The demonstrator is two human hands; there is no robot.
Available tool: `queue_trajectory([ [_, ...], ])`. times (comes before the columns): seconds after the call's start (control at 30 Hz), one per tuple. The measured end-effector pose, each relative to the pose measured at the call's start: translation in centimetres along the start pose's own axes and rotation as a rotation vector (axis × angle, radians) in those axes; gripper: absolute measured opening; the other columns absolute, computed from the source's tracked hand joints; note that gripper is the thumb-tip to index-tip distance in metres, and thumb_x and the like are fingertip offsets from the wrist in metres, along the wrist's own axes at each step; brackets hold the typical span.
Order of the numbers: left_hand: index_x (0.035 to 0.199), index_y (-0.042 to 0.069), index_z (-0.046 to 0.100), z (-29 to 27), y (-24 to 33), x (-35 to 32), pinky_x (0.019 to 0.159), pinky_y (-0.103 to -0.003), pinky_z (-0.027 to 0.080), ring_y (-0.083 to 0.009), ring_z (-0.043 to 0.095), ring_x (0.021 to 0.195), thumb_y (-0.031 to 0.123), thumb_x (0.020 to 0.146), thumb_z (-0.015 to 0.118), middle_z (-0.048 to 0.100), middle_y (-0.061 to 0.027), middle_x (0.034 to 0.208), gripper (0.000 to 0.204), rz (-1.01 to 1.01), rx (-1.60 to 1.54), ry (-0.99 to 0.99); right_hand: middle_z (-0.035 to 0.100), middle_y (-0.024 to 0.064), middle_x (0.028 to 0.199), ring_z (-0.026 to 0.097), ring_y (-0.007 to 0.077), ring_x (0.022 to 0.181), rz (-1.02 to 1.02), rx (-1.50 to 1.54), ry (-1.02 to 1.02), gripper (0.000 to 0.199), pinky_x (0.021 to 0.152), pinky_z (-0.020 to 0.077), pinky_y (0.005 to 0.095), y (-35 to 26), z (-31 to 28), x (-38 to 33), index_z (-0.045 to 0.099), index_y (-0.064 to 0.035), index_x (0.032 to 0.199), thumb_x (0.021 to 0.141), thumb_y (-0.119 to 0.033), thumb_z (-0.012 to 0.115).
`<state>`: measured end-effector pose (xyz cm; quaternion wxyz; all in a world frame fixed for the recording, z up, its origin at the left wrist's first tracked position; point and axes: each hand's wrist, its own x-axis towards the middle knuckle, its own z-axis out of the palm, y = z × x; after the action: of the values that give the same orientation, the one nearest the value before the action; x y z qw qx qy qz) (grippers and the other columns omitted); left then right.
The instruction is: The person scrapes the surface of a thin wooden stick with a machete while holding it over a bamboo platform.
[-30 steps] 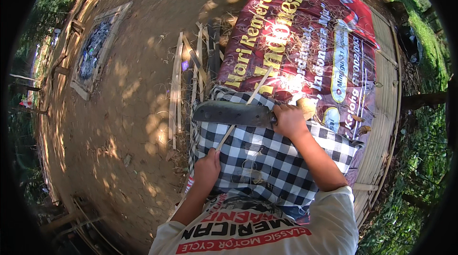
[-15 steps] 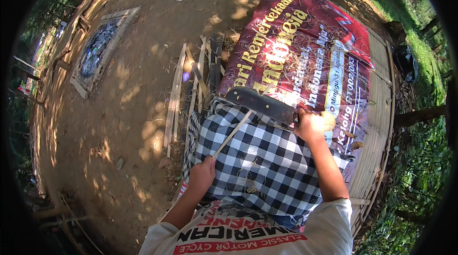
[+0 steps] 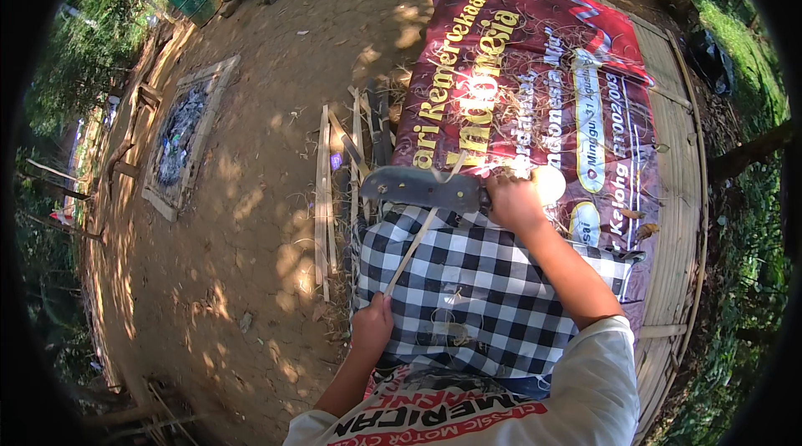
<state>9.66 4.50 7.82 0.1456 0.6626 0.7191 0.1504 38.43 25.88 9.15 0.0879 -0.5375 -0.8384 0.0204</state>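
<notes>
My right hand [image 3: 515, 202] is closed around the handle of a broad dark machete [image 3: 422, 189], and a pale rounded handle end [image 3: 549, 184] shows beyond the fist. The blade lies crosswise, its tip to the left, over a thin pale bamboo strip [image 3: 408, 255]. Pinched in my left hand [image 3: 373, 326], the strip slants away from me across the black-and-white checked cloth [image 3: 476, 279] on my lap. Its far end shows past the blade, above a maroon printed banner [image 3: 535, 78]. Whether the blade's edge bites into the strip cannot be made out.
The banner, strewn with curly shavings, covers a bamboo-slat platform [image 3: 672, 220]. Several pale strips [image 3: 324, 204] lie on the dirt ground to my left. Farther left is a framed ash pit [image 3: 185, 133]; a green drum [image 3: 194, 2] stands at the far left.
My right hand and the machete have shifted left and slightly away from me over the strip, and the blade lies more level. My left hand keeps its hold. The whole view has turned slightly.
</notes>
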Motion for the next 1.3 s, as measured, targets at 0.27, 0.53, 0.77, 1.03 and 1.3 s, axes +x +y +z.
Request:
queue_trajectory([
  [0.27,0.081,0.004,0.054,0.7,-0.3,1.1,0.044,-0.048,0.043,-0.0400,0.056,0.047,0.022,0.095,0.049,0.053,-0.0197,0.051,0.023,0.017,-0.019,-0.046,0.065,0.0151,0.079,0.067,0.0311,0.069,0.156,0.059,-0.127,0.026,0.063,0.0529,0.0402,-0.5,-1.3,-1.5,0.056,-0.0025,0.090,0.070,-0.017,0.065],
  [0.53,0.082,0.003,0.053,-0.6,-0.3,0.4,0.046,-0.049,0.042,-0.0419,0.056,0.051,0.022,0.096,0.049,0.051,-0.0214,0.052,0.024,-0.019,-0.072,-0.063,0.067,0.0178,0.081,0.068,0.0303,0.073,0.019,0.028,-0.033,0.021,0.065,0.0534,0.0389,1.1,-0.7,0.2,0.060,-0.0023,0.087,0.070,-0.015,0.062],
  [0.77,0.085,0.001,0.055,0.5,-1.4,1.0,0.050,-0.050,0.042,-0.0454,0.057,0.057,0.025,0.096,0.045,0.053,-0.0248,0.057,0.029,-0.025,-0.198,-0.005,0.067,0.0217,0.078,0.067,0.0348,0.077,0.692,0.072,0.084,0.023,0.070,0.0535,0.0444,10.7,-2.7,-3.2,0.064,-0.0013,0.085,0.070,-0.018,0.067],
  [1.03,0.077,-0.004,0.053,-1.0,-3.2,2.7,0.052,-0.045,0.040,-0.0360,0.050,0.050,0.031,0.099,0.043,0.052,-0.0193,0.057,0.042,-0.065,-0.469,-0.312,0.066,0.0216,0.078,0.065,0.0394,0.075,0.504,0.526,0.079,0.026,0.068,0.0520,0.0451,2.4,-4.9,-3.2,0.061,0.0013,0.088,0.071,-0.017,0.067],
  [1.3,0.066,0.018,0.033,-2.2,-2.6,4.0,0.037,-0.024,0.013,-0.0054,0.018,0.041,0.049,0.099,0.040,0.022,0.0076,0.052,0.045,-0.795,-1.260,-0.982,0.064,0.0141,0.074,0.065,0.0312,0.070,-0.176,0.390,-0.047,0.024,0.060,0.0518,0.0401,-6.4,-0.6,-2.4,0.058,-0.0026,0.082,0.065,-0.017,0.066],
])
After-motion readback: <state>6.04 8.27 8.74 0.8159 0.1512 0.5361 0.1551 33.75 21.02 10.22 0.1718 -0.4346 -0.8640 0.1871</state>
